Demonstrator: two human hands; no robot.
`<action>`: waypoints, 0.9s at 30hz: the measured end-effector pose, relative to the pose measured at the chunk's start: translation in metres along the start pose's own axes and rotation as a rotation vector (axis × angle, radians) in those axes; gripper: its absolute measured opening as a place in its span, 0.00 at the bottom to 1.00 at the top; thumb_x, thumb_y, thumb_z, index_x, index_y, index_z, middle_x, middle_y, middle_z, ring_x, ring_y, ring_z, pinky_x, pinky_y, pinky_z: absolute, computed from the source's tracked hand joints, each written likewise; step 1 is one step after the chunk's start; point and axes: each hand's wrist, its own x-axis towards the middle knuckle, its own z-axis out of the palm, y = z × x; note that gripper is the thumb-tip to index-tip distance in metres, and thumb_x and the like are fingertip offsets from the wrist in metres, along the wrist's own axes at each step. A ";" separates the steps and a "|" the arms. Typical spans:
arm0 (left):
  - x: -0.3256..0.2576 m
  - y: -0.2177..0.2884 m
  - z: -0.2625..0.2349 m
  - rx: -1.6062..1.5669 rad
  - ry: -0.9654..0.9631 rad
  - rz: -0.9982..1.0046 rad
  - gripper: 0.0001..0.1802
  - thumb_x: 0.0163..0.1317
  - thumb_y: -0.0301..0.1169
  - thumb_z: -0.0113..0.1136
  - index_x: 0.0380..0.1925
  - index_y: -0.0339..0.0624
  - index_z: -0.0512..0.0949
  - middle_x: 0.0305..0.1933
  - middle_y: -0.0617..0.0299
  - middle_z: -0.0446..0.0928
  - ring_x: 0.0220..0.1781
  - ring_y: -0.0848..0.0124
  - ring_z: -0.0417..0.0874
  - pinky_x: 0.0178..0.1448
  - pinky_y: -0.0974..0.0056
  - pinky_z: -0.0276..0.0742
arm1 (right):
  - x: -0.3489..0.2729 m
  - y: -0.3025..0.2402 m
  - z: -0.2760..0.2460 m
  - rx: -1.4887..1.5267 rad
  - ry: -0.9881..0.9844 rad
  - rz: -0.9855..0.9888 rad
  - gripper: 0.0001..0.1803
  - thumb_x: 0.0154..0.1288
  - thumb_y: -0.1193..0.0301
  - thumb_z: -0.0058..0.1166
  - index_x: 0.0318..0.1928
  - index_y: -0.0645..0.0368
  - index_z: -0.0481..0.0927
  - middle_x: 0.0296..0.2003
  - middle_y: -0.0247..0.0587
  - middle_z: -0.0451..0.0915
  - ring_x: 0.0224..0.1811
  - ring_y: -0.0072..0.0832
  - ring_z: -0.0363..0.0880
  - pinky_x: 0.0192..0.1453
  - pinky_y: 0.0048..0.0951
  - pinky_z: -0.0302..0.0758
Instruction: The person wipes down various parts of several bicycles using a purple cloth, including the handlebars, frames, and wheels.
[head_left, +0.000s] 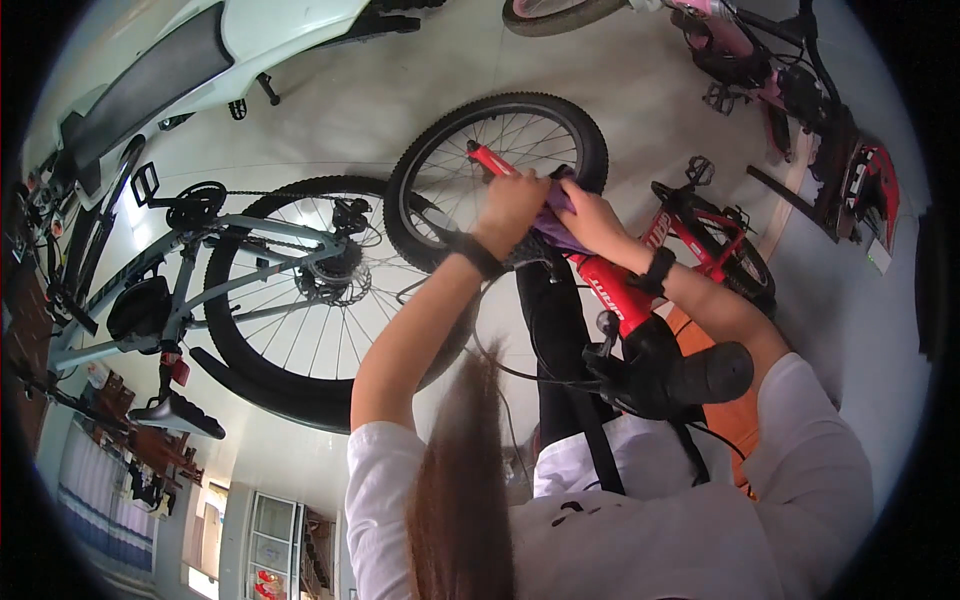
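A red bicycle frame stretches in front of me, its fork leg pointing to the upper left. My left hand is closed around that fork leg. Just beside it, my right hand presses a bunched purple cloth against the fork area; its fingers are partly hidden. Behind both hands is a spoked wheel with a black tyre; whether it is fixed to the fork cannot be told. Nearer to me is the black handlebar grip, with cables looping around it.
A grey bicycle with a large rear wheel stands at left. A white two-wheeler with a dark seat is at upper left, and a pink bicycle at upper right. Red-and-black parts lie far right. An orange surface is beside my right arm.
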 end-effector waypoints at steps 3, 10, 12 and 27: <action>0.000 -0.035 0.010 -0.051 -0.017 -0.246 0.12 0.52 0.26 0.49 0.39 0.45 0.70 0.31 0.53 0.76 0.35 0.57 0.79 0.35 0.57 0.75 | 0.030 -0.006 0.006 0.137 0.153 -0.067 0.22 0.58 0.65 0.49 0.50 0.62 0.67 0.36 0.57 0.76 0.38 0.51 0.75 0.39 0.44 0.71; 0.008 -0.130 0.001 -0.229 0.267 -0.600 0.12 0.58 0.28 0.45 0.42 0.40 0.64 0.40 0.45 0.73 0.41 0.47 0.75 0.40 0.48 0.71 | 0.135 -0.050 0.010 0.093 0.187 -0.408 0.23 0.55 0.75 0.48 0.54 0.54 0.65 0.47 0.51 0.72 0.48 0.47 0.71 0.50 0.39 0.69; 0.017 -0.125 -0.020 -0.250 0.466 -0.576 0.12 0.58 0.29 0.47 0.42 0.39 0.65 0.41 0.44 0.72 0.40 0.46 0.75 0.40 0.49 0.71 | 0.139 -0.053 0.001 0.128 0.345 -0.530 0.23 0.54 0.78 0.46 0.53 0.55 0.66 0.45 0.50 0.72 0.47 0.47 0.71 0.50 0.39 0.69; -0.126 0.088 -0.145 -0.541 0.499 -0.334 0.17 0.60 0.20 0.47 0.51 0.33 0.63 0.50 0.53 0.70 0.53 0.66 0.72 0.57 0.65 0.65 | -0.087 -0.007 -0.145 0.340 0.472 -0.399 0.19 0.56 0.78 0.42 0.51 0.59 0.67 0.44 0.44 0.73 0.45 0.36 0.72 0.52 0.28 0.66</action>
